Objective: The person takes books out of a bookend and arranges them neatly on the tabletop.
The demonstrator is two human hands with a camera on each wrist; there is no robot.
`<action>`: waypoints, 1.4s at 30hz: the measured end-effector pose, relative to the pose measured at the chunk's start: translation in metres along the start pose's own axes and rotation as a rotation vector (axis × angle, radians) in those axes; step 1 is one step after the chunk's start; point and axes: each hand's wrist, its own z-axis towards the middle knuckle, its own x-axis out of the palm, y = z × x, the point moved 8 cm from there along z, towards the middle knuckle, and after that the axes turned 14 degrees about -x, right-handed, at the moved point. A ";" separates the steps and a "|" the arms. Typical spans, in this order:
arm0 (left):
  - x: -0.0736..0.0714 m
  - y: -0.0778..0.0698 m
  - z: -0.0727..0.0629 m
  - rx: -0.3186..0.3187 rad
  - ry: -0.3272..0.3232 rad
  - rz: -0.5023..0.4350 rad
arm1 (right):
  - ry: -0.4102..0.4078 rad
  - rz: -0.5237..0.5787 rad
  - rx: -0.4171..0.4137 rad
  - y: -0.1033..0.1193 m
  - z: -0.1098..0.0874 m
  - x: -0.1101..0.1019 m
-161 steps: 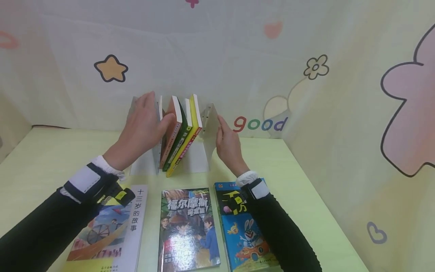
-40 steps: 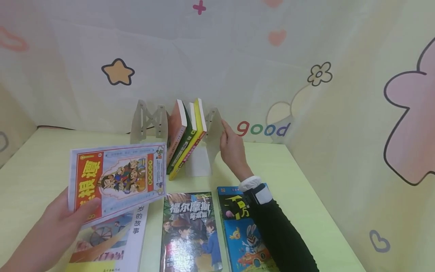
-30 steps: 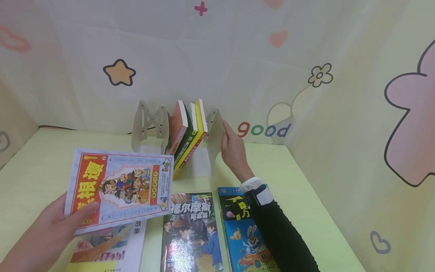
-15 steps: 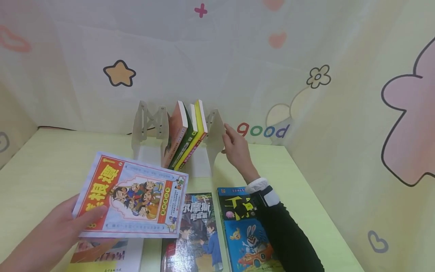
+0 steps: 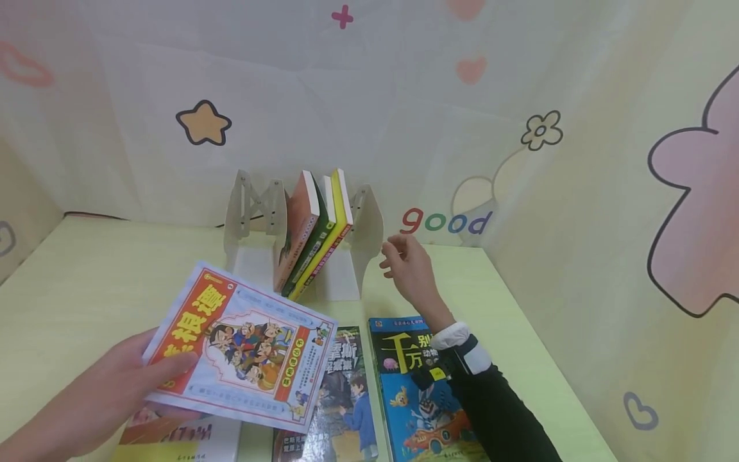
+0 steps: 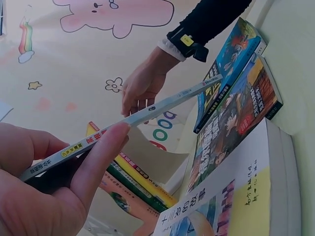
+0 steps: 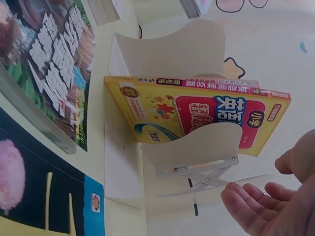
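Pale blue booklet with red panel, yellow book, green book, salmon book, off-white bookend

Both wrist views, tipped sideways, share the book rack.

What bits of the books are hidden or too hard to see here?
- Head view: the lifted book hides much of the left book and the glossy middle book.
- Head view: the lifted book's smallest print is too tiny to read.
- Head view: the black sleeve covers part of the blue book.
- Left wrist view: the lifted book is edge-on, hiding its front picture.
- Right wrist view: the bookend hides part of the yellow book.
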 end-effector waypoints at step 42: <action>0.058 -0.051 0.021 0.189 0.332 -0.109 | 0.551 0.226 0.096 0.047 -0.084 0.084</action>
